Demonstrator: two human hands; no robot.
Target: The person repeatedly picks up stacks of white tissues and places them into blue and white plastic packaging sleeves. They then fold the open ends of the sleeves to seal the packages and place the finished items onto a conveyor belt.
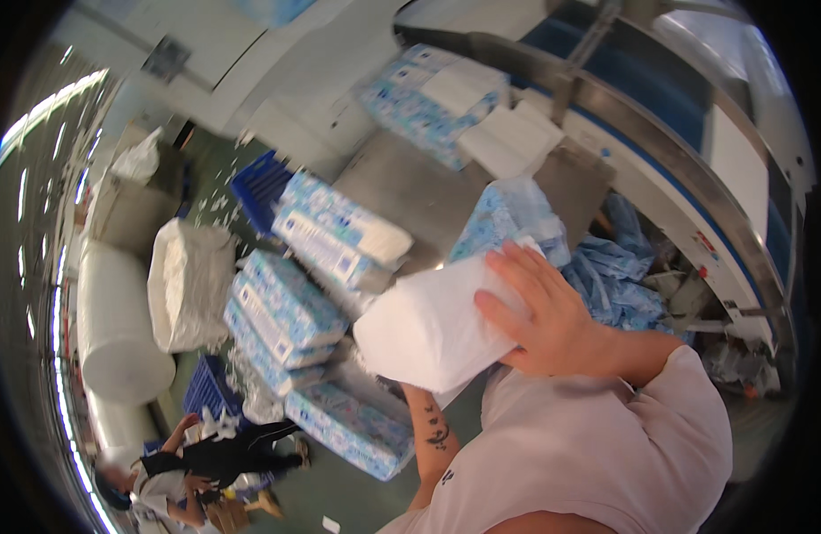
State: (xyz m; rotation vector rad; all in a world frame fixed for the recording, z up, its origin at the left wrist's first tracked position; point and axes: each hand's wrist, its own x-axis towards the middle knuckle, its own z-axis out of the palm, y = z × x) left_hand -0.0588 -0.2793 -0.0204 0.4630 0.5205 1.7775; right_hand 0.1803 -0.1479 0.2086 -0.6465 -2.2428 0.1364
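Note:
A thick stack of folded white tissue paper (424, 320) is tilted in front of me. My right hand (544, 314) grips its right end, fingers spread across the upper face. From below, my left forearm (429, 424) reaches up to the stack's lower edge; the left hand itself is hidden behind the paper, so its hold cannot be seen. Just beyond my right fingers is a blue-patterned plastic wrapper (511, 213). Blue floral tissue packs (283, 314) are piled left of the stack, and another pack (344, 233) lies above them.
A metal worktable (417, 180) carries more packs (430, 100) and loose white tissue (511, 137). Machine framing (651, 127) curves along the right, above crumpled blue film (611, 280). On the left are blue crates (260, 190), a white sack (190, 287) and another person (203, 460).

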